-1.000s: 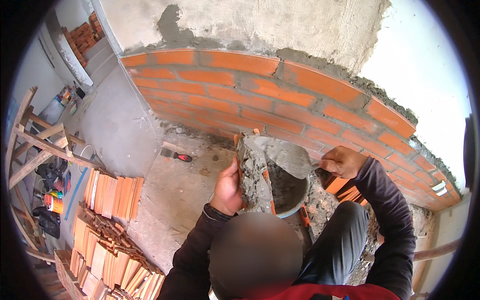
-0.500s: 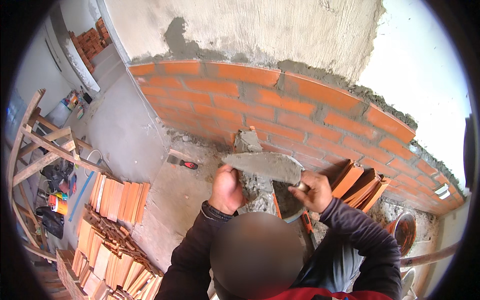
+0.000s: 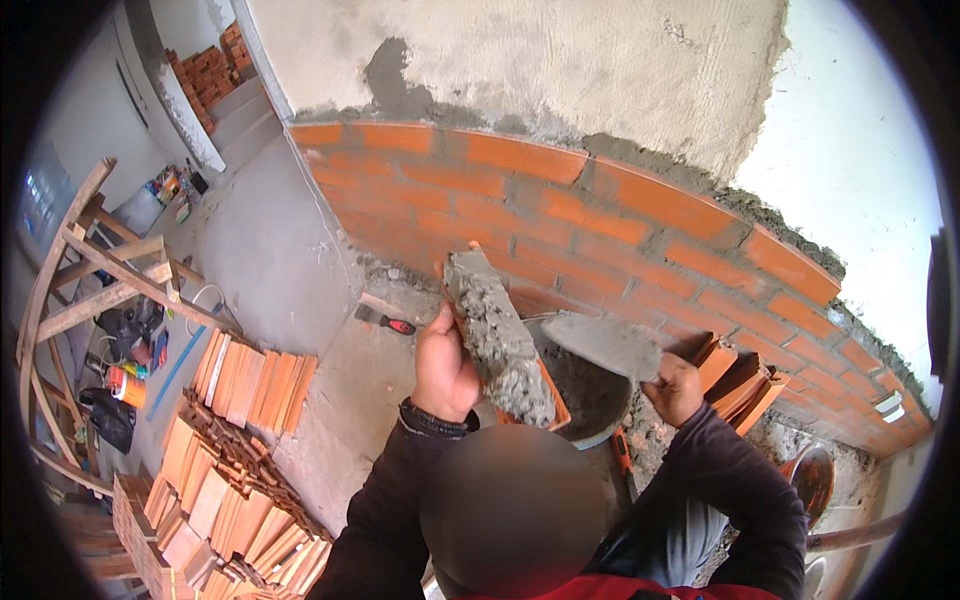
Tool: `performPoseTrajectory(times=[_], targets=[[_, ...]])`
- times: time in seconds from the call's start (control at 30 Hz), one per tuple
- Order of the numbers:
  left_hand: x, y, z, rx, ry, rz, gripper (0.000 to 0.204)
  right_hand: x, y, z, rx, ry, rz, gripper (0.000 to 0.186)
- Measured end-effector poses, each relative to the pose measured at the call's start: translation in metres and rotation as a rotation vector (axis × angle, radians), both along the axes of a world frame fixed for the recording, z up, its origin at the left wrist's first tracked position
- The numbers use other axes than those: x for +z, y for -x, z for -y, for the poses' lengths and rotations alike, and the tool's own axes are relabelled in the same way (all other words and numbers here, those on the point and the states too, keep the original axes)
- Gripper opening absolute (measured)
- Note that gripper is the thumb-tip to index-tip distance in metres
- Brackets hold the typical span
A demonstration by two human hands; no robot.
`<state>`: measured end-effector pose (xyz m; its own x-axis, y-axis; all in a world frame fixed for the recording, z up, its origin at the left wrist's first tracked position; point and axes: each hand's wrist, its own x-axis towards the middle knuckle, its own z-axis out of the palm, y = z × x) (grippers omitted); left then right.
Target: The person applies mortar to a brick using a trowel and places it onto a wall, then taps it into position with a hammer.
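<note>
Grip closed on both sides: left hand (image 3: 447, 370) clasping a mortar-coated brick (image 3: 500, 338), right hand (image 3: 675, 390) grasping a trowel (image 3: 600, 343)
And that brick hides the left edge of the bucket (image 3: 627, 408), grey mortar (image 3: 515, 375) facing up, probably so nothing slides off; its long axis slants from the brick wall (image 3: 560, 230) side down rightward to the person, while the trowel blade points left over the bucket, likely so drips fall in

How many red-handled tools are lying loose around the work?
2: a flat scraper on the floor, ahead and left of the left hand, and a second tool, type unclear, beside the mortar bucket. More may be hidden.
</note>
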<state>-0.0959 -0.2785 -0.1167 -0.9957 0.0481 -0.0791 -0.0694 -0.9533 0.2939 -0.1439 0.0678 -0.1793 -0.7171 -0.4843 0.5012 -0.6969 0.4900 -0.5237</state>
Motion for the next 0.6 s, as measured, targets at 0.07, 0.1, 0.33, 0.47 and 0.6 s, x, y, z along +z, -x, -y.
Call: performPoseTrajectory(times=[0.07,0.1,0.33,0.47,0.6], targets=[[0.01,-0.001,-0.002,0.065,0.013,0.027,0.05,0.027,-0.006,-0.008,0.014,0.017,0.094,0.016],[0.011,-0.001,-0.003,0.099,0.035,0.005,0.05,0.046,-0.013,-0.007,-0.008,0.0,0.131,0.016],[0.006,0.003,-0.014,0.352,0.186,0.086,0.047,0.147,-0.042,0.008,-0.024,-0.37,-0.105,0.023],[0.009,0.003,-0.017,0.386,0.172,0.152,0.046,0.166,-0.033,0.002,-0.035,-0.595,-0.329,0.028],[0.009,0.0,-0.016,0.385,0.158,0.177,0.047,0.172,-0.031,-0.007,-0.025,-0.635,-0.38,0.032]])
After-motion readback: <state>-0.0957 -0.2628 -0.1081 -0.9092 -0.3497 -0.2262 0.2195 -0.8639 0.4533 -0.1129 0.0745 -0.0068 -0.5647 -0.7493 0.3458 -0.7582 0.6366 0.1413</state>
